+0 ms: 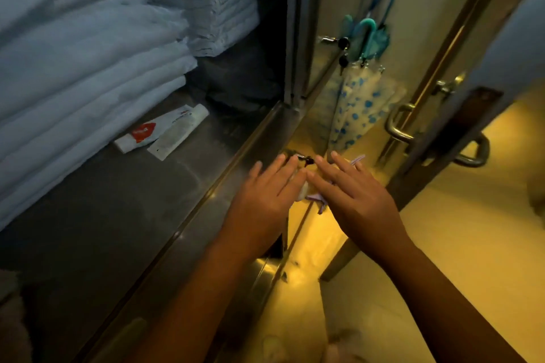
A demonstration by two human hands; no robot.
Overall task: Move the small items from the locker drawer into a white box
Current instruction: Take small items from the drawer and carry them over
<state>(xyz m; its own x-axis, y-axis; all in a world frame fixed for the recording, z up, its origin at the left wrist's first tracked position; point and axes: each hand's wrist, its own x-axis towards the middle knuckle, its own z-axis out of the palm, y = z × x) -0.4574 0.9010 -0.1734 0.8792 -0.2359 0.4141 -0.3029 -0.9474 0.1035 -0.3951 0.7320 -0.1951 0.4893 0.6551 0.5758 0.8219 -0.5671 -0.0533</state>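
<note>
Both hands, left hand [259, 203] and right hand [354, 200], are flat with fingers [283, 168] straight, slightly spread, gripping nothing. The tube [159, 130] and sachet [174, 138] lie on the locker shelf [118, 200], left of and beyond the left fingertips. Their long axes run up-right, and the left hand is nearer. A pale item with purple strands [317, 202] sits under the fingertips; I cannot tell what it is. No white box is in view.

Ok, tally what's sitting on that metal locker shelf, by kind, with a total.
Stacks of folded white linen: 2
White tube with red logo: 1
Flat white packet: 1
Total: 4
</note>
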